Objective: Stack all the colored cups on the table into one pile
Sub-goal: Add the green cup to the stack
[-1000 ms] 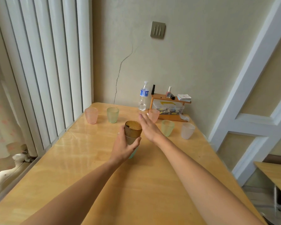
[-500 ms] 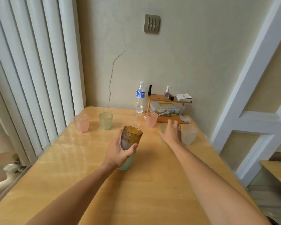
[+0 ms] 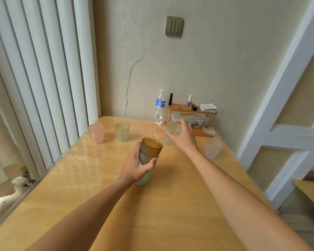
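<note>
With the left hand [image 3: 136, 167] clamped on the stack [image 3: 148, 156], the right hand [image 3: 184, 137], apparently gripping the green cup [image 3: 170, 134], should lower it squarely into the amber rim.

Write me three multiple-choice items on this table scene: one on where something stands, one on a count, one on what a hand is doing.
1. Where does the water bottle stand?
A. at the table's far edge, left of the small wooden shelf
B. by the near edge
C. inside the stack

2. How many cups stand alone near the blinds?
A. none
B. two
C. four

3. What is the right hand doing?
A. lying flat on the table
B. gripping a pale green cup
C. holding the bottle

Key: 1 A, the bottle is by the wall beside the shelf. 2 B, a pink cup and a green cup stand there. 3 B, its fingers wrap that cup, while the left hand holds the stack topped by a brown cup.
</note>
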Available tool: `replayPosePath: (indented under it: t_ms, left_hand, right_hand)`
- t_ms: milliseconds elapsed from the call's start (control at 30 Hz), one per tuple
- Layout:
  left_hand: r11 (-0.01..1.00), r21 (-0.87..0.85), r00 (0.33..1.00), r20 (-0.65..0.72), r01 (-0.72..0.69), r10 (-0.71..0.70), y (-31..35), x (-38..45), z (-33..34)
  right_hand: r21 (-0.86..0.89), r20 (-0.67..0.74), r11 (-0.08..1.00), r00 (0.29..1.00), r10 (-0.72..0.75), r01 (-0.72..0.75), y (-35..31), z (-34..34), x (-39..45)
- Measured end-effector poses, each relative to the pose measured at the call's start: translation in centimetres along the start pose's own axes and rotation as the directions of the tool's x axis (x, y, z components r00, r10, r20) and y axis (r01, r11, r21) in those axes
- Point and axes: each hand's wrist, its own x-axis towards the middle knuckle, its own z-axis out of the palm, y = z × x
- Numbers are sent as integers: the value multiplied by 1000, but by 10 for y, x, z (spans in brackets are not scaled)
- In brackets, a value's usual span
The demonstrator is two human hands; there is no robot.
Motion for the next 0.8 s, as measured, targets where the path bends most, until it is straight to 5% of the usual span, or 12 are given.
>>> replayPosePath:
  t_ms: [167, 300, 467, 800]
  left_hand:
    - [999, 50, 1000, -10, 13, -12, 1, -4, -5]
    - [998, 64, 1000, 20, 13, -14, 7, -9, -9]
    - [997, 68, 997, 67, 32, -37, 10, -16, -14]
    - [989, -1, 972, 186, 146, -143, 8, -24, -27]
  right_hand:
    - [157, -16, 969, 982, -191, 191, -51, -20, -12]
    - [175, 141, 959, 958, -250, 225, -70, -24, -28]
    - [65, 383, 972, 894, -232, 224, -72, -12, -54]
    - [45, 448, 986, 879, -162, 159, -88, -7, -71]
